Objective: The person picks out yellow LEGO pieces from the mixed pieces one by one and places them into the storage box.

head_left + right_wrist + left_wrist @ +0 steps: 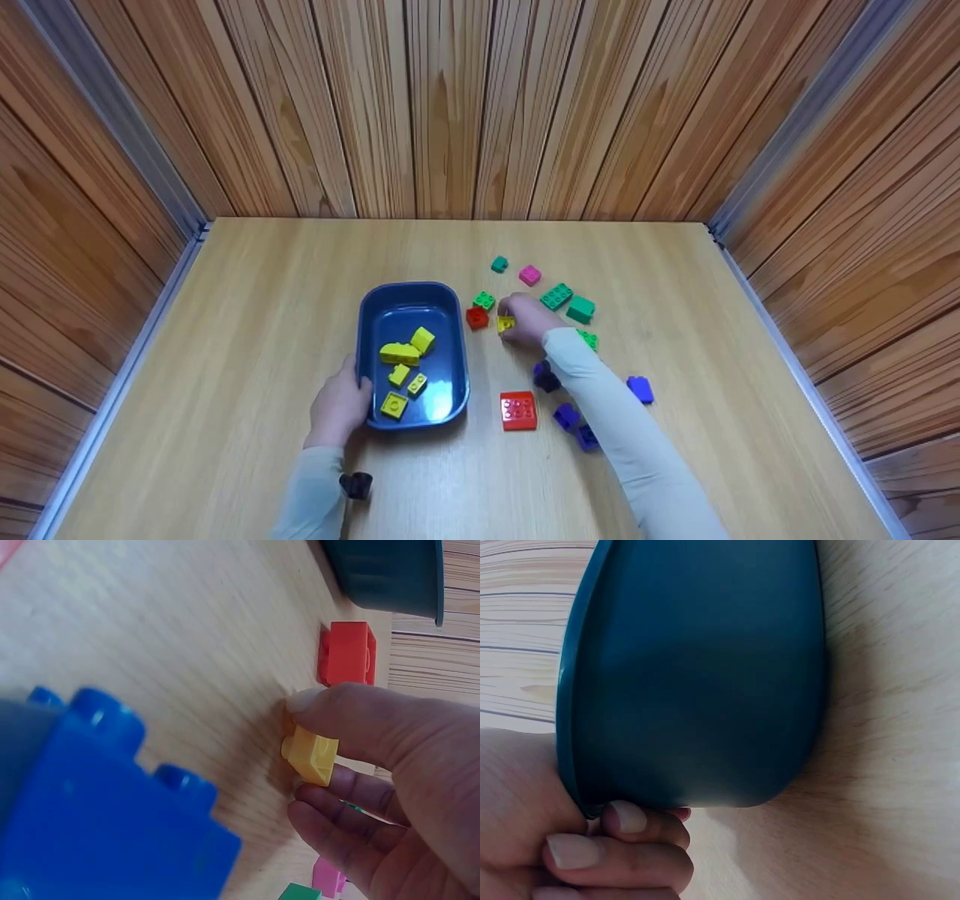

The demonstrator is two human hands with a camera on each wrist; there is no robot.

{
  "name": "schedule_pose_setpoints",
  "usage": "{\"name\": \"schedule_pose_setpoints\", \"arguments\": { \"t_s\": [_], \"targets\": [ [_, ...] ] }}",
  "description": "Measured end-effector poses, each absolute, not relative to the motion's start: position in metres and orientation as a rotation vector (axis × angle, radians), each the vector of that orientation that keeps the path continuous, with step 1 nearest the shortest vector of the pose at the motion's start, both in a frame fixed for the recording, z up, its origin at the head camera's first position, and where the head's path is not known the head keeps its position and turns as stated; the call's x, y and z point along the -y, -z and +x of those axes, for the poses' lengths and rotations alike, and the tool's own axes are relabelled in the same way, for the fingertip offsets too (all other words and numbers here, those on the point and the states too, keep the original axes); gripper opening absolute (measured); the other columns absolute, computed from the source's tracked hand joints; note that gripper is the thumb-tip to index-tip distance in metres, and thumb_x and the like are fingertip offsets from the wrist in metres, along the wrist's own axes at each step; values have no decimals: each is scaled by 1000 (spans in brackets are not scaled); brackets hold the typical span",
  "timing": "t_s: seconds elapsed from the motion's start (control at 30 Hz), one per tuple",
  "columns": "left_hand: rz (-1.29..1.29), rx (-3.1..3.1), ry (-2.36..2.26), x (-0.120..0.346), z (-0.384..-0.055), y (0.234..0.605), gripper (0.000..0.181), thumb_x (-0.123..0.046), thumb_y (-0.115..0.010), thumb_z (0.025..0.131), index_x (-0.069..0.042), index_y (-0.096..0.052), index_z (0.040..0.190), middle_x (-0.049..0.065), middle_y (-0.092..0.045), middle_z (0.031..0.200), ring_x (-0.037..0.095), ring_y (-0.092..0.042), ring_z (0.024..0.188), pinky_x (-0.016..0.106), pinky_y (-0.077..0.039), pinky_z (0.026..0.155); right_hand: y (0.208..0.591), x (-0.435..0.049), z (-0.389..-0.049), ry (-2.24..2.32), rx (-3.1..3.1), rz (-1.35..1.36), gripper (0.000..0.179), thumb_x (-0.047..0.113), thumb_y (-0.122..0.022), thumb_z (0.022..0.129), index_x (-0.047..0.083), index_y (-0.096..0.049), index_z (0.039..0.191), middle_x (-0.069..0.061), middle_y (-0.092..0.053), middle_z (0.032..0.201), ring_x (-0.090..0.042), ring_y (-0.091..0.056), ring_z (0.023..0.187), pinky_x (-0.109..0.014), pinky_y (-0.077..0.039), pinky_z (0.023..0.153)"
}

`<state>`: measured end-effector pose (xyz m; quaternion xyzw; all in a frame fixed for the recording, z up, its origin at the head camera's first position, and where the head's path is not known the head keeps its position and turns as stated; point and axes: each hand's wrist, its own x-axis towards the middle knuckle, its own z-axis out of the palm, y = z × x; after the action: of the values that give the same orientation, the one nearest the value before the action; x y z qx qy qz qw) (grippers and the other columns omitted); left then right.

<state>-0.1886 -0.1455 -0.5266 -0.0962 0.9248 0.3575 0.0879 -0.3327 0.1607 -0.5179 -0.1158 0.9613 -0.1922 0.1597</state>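
My left hand (339, 405) grips the left rim of a dark blue plastic tray (444, 360), its fingers curled under the edge in the left wrist view. Several yellow toy bricks (400, 353) lie in the tray. To the right of the tray, my right hand (531, 318) pinches a yellow toy brick (313, 755) between thumb and fingers, low over the table. That brick lies on its side in the grip, its hollow underside toward the palm. A small red brick (477, 317) sits just left of this hand, and a light green one (484, 301) lies behind it.
Around the right hand are green bricks (556, 296) and a pink brick (529, 275). Under and beside the right forearm lie purple-blue bricks (566, 416), with another (640, 389) farther right. A large red brick (518, 410) lies nearer. Wood-panelled walls (450, 112) bound the table.
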Motion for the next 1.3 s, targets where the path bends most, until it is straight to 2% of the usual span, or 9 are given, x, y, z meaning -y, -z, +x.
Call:
{"name": "schedule_pose_setpoints", "arguments": {
  "t_s": [0.13,0.3,0.5,0.7,0.8,0.97,1.2,1.3],
  "targets": [
    [-286,-2748,-1056,145,-189,526,49,-19,-41,100,-1,-32,145,27,-54,127,33,-59,97,53,-46,88,515,-162,-331,548,-2746,-322,36,17,-76,82,12,-64,115,-3,-61,106,-20,-56,94,-38,-49,88],
    [-300,-2719,-1063,145,-188,525,52,-19,-41,101,-1,-26,148,27,-49,134,36,-57,107,55,-42,93,510,-164,-328,545,-2753,-329,37,18,-76,82,12,-64,117,-3,-60,109,-21,-56,97,-40,-48,89],
    [-295,-2737,-1049,146,-188,525,53,-19,-42,101,0,-27,147,29,-49,133,39,-56,108,57,-42,94,505,-166,-328,533,-2769,-358,37,15,-75,82,13,-63,117,-3,-59,110,-20,-56,98,-39,-47,89],
    [-282,-2748,-1001,146,-188,525,57,-19,-41,101,5,-21,149,30,-40,140,44,-47,120,57,-37,98,498,-167,-327,521,-2765,-393,38,11,-73,82,10,-63,119,-5,-59,109,-21,-56,97,-37,-47,90],
    [-297,-2725,-1020,146,-188,525,57,-19,-41,101,3,-21,149,29,-42,139,41,-51,116,56,-39,97,494,-166,-326,541,-2754,-376,39,12,-73,83,10,-63,120,-4,-59,111,-21,-56,98,-38,-47,91],
    [-309,-2708,-1074,146,-187,525,52,-20,-41,101,-2,-26,148,27,-51,131,33,-58,101,52,-45,89,485,-163,-326,543,-2765,-409,39,13,-74,83,9,-63,120,-5,-60,111,-21,-56,98,-39,-48,90],
    [-301,-2716,-1085,145,-187,525,51,-19,-41,101,-2,-27,147,28,-54,128,32,-59,95,49,-48,84,468,-154,-321,542,-2798,-489,38,13,-76,81,9,-64,117,-4,-58,107,-20,-56,95,-36,-50,87],
    [-307,-2708,-1084,145,-187,525,53,-20,-41,101,-2,-25,148,28,-52,130,33,-59,99,50,-47,87,460,-148,-317,517,-2816,-546,38,13,-76,81,8,-65,117,-5,-59,108,-20,-57,96,-35,-50,88]
  ]
}}
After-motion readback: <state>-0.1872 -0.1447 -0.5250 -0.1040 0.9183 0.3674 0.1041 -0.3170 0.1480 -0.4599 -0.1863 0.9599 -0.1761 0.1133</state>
